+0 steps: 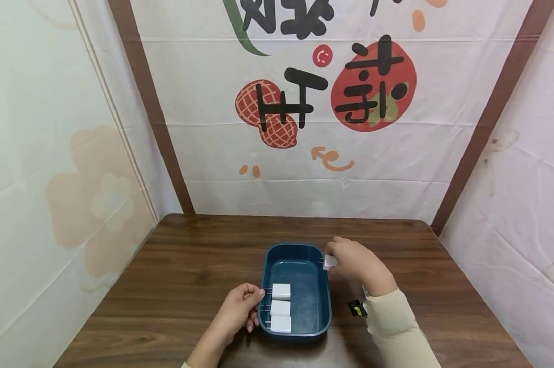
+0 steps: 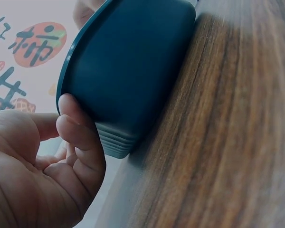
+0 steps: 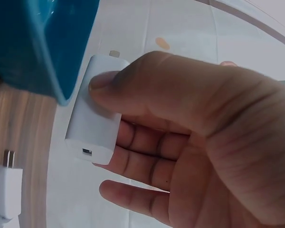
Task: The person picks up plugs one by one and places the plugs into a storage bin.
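A dark blue plastic box point(image 1: 300, 335) stands on the table. Inside, along its left wall, three white charger plugs point(image 1: 281, 291) lie in a row with their prongs pointing left. My left hand point(image 1: 241, 306) pinches the box's left rim between thumb and fingers, as the left wrist view also shows. Over the box's far right corner, my right hand point(image 1: 356, 260) holds another white charger plug point(image 3: 95, 111) between thumb and fingers. Its prongs point left in the head view, and its port faces the right wrist camera.
Another white charger plug point(image 3: 7, 190) lies on the table beside the box in the right wrist view. A small black and yellow item point(image 1: 357, 307) sits near my right sleeve. Printed cloth point(image 1: 304, 199) hangs behind the wooden table point(image 1: 203, 255).
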The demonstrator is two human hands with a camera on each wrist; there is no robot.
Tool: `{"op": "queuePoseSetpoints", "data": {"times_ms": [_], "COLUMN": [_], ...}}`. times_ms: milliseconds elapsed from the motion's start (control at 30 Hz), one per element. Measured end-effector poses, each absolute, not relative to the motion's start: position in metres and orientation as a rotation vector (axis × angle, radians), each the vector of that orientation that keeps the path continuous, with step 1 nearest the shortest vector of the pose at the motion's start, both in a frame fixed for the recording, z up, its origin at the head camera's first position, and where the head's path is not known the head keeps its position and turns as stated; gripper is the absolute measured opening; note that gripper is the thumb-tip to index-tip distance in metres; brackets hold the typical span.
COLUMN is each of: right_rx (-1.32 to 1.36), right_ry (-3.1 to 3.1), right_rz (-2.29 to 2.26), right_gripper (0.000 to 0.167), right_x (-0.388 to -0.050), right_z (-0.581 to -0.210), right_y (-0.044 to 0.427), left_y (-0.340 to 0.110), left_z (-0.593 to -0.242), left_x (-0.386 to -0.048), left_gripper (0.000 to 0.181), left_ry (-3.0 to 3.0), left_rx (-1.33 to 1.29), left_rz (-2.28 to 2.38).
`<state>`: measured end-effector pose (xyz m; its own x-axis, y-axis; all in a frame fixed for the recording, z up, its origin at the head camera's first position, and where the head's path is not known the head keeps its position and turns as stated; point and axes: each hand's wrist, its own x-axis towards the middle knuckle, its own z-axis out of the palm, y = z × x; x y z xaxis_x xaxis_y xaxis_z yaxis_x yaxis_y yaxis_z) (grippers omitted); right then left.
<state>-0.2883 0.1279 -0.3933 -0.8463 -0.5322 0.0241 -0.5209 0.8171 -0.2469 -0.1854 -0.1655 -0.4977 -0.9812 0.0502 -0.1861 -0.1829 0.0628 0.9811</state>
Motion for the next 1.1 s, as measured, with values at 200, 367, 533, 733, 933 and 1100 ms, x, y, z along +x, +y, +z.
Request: {"op": "queuePoseSetpoints", "data": {"times_ms": [200,367,533,733,933,1100], "right_rx": [-0.895,-0.954,-0.989,-1.013,-1.002,-1.016], "right_ry": [2.964,2.951,2.927,2.909,2.902,2.9], "right_rz": [-0.345,-0.318,-0.298,-0.312,-0.271,-0.251], "right_gripper": [0.028,0.029,0.031,0.032,0.033,0.034], "right_x": [-0.289,-0.292,-0.295,-0.296,-0.296,-0.296], "right_z": [-0.388,-0.386,-0.386,-0.389,-0.391,-0.391], "right_y": [0.114,0.101,0.089,0.077,0.065,0.059], "left_y": [-0.165,-0.166,-0.166,-0.165,-0.167,-0.166], "left_z": [-0.495,-0.494,-0.494,-0.494,-0.495,-0.496], "left_x": [-0.184,-0.184,-0.185,-0.184,-0.183,-0.183], "left_gripper": [0.035,0.035,0.034,0.033,0.034,0.033], "left_ry": [2.156,2.155,2.15,2.147,2.136,2.137], "left_rx": [-0.12,-0.118,-0.111,-0.112,-0.098,-0.096], "left_rz": [2.044,2.049,2.053,2.052,2.056,2.059]}}
